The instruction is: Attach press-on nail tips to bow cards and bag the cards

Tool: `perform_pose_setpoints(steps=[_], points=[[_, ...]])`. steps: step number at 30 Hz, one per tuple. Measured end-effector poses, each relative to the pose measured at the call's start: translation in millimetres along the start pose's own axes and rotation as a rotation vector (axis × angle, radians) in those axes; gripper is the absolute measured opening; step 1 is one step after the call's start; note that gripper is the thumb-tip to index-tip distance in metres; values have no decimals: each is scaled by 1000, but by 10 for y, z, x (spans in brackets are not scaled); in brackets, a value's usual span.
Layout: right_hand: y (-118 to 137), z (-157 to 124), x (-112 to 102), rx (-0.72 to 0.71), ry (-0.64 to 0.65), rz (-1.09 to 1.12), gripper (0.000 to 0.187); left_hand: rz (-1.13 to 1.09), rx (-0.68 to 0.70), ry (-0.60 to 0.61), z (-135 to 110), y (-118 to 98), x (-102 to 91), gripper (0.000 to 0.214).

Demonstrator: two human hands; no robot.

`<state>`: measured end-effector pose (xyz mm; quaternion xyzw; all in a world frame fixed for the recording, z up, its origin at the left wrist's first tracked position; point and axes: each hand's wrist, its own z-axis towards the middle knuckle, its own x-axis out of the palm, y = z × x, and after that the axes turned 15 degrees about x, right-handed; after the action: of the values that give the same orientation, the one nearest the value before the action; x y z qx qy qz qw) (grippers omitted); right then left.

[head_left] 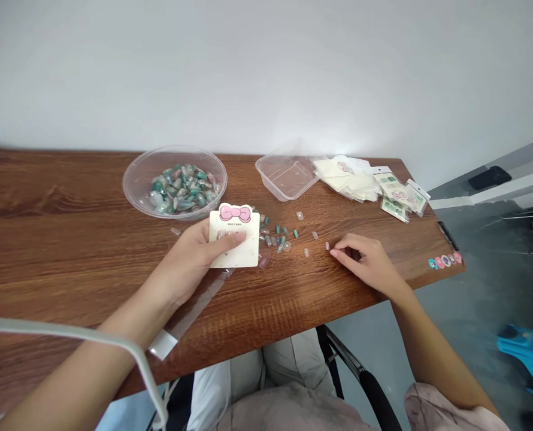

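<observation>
Seen from your head camera, your left hand [189, 260] grips a white display card [244, 256] topped with a pink bow [235, 213], thumb pressed across its face and the other fingers behind it. A few nails appear to sit on the card, partly hidden by that thumb. Your right hand [362, 261] rests on the wooden table [69, 269] with its fingers loosely curled, the fingertips just beside a small pinkish press-on nail [327, 245]; you cannot tell whether they pinch anything.

Loose press-on nails [278, 236] lie scattered between your hands, some close against the card's right edge. Behind the card stands a clear plastic bowl [175, 148] heaped with green and pink nails [185, 190]. To its right sit a clear plastic tub [266, 170], a pile of cream paper packets [347, 176] and several filled sachets [399, 194]. A row of colored nails [445, 260] lines the table's right corner.

A clear plastic strip [199, 305] lies under your left wrist, and a pale cable [91, 335] crosses in front of your left forearm, partly blocking the view. Your knees [248, 383] show below the table edge, with a blue stool [527, 353] on the floor to the right
</observation>
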<state>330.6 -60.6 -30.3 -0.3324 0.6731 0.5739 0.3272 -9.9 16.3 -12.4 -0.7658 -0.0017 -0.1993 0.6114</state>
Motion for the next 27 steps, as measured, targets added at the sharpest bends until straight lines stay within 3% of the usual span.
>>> perform_pose_setpoints(steps=[3,6,11,18,27], points=[[-71,17,-20,-2,-9,49,14,8,-5,3,-3,-7,11,44],[-113,88,-37,-53,7,34,22,8,-11,0,-4,-11,23,46],[-114,157,-9,-107,27,37,17,-16,-12,6,-9,-6,29,37],[-120,109,74,-91,-86,33,26,-44,-37,13,-21,-2,45,36],[-69,20,187,-97,-211,5,15,-55,-65,7,-30,-14,76,42]])
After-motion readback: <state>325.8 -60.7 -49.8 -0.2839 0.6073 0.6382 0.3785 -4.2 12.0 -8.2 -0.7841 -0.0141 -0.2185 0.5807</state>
